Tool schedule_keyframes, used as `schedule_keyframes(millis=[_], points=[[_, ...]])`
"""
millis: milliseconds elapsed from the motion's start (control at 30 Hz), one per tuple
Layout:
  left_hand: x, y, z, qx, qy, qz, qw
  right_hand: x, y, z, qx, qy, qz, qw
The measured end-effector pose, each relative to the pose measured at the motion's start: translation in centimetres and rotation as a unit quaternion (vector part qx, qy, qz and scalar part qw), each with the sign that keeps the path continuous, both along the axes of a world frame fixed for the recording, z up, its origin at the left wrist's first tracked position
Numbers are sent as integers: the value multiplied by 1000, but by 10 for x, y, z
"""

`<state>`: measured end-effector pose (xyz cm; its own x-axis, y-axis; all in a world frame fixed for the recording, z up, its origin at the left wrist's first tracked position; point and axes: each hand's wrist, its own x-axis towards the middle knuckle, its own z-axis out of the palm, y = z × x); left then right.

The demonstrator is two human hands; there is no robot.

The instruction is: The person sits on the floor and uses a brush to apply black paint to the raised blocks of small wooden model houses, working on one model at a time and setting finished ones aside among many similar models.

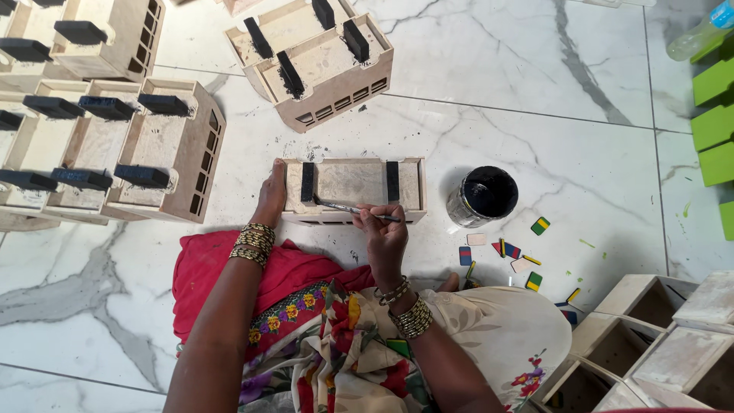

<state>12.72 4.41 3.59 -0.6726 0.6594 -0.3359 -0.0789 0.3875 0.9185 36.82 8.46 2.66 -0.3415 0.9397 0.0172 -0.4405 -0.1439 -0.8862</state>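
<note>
A pale wooden box (353, 183) lies on the marble floor in front of me, with two black painted strips across its top. My left hand (270, 196) rests on its left end and steadies it. My right hand (381, 229) grips a thin paintbrush (348, 207), whose tip touches the box near the left black strip. A round tin of black paint (483, 196) stands just to the right of the box.
Several more wooden boxes with black strips stand at the left (157, 149) and at the top (317, 57). Unpainted boxes (650, 344) sit at the lower right. Small coloured tiles (527, 260) lie scattered near the tin. Green blocks (715, 115) line the right edge.
</note>
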Motion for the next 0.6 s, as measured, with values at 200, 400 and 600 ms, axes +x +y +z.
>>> schedule_keyframes(millis=[200,400,600], points=[[1,0,0,-12,-26,14,999,4,2,18,2,12,-9,1000],[0,0,0,-23,-23,17,999,6,7,19,38,-12,-36,999],[0,1,-1,-7,-38,16,999,3,1,13,-3,9,-7,1000]])
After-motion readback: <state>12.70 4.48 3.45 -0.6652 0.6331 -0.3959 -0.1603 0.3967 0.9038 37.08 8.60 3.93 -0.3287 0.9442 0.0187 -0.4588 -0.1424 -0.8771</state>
